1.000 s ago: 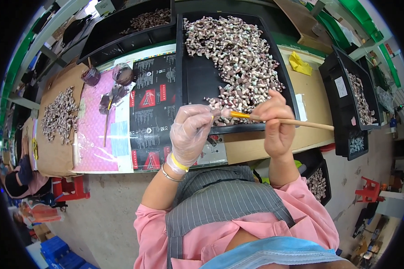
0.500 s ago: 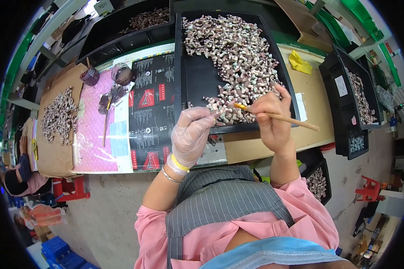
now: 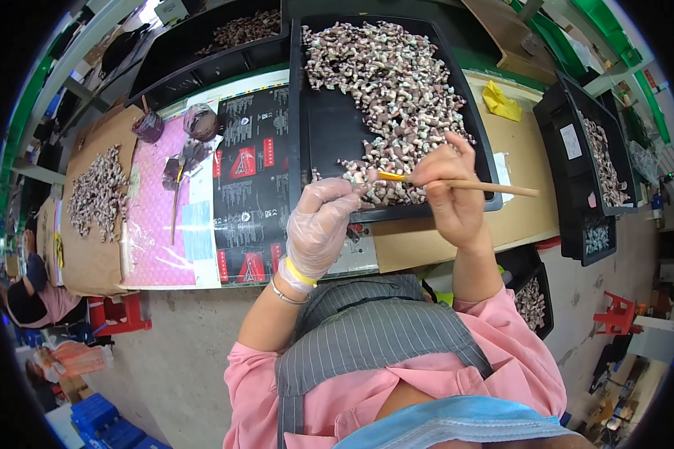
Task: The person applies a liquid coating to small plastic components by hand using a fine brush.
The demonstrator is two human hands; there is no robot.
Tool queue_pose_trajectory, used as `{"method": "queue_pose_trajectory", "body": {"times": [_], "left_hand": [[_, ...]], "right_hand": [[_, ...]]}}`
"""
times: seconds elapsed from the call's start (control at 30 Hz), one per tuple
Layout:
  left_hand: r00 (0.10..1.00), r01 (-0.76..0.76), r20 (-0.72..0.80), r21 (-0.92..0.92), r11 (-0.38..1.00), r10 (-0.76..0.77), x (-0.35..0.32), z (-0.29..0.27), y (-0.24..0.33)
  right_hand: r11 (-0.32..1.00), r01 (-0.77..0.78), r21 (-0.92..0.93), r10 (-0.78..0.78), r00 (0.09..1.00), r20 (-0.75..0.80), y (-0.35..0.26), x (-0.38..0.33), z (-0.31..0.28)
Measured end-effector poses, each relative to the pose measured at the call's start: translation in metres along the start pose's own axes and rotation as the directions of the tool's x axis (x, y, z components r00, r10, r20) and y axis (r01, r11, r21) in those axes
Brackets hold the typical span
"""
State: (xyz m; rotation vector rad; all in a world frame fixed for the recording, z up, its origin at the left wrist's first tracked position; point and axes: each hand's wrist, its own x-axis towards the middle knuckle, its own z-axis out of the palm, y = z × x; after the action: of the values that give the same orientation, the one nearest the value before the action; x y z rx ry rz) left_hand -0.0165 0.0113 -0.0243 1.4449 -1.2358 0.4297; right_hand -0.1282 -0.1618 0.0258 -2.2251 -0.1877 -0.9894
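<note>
Paintbrush, one thin wooden one, is being pinched in the bare right hand over the near edge of the black tray, its tip being brought against one small piece that is being gripped between the fingertips of the gloved left hand. Many similar pieces are being kept heaped in that tray, while two dark paint pots are being kept on one pink sheet to the left.
</note>
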Motion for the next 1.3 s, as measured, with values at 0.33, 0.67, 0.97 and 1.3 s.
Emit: {"method": "queue_pose_trajectory", "body": {"times": [0.33, 0.67, 0.97, 1.3], "left_hand": [[1.0, 0.019, 0.004, 0.089, 0.996, -0.02, 0.003, -0.003, 0.001], [0.991, 0.067, 0.092, 0.257, 0.964, -0.093, 0.078, -0.041, -0.048], [0.991, 0.018, 0.069, 0.77, 0.638, -0.111, 0.227, -0.045, -0.199], [0.484, 0.225, 0.738, 0.413, 0.882, -0.47, 0.122, 0.038, -0.088]], "right_hand": [[0.767, -0.277, 0.579, 0.31, 0.95, 0.044, 0.026, 0.018, 0.01], [0.981, -0.039, -0.192, -0.004, 0.976, -0.217, 0.031, 0.008, -0.01], [0.963, -0.025, -0.268, -0.05, 0.962, -0.269, 0.029, 0.004, -0.017], [0.98, 0.015, 0.197, 0.106, 0.802, -0.588, 0.038, -0.01, -0.016]]}}
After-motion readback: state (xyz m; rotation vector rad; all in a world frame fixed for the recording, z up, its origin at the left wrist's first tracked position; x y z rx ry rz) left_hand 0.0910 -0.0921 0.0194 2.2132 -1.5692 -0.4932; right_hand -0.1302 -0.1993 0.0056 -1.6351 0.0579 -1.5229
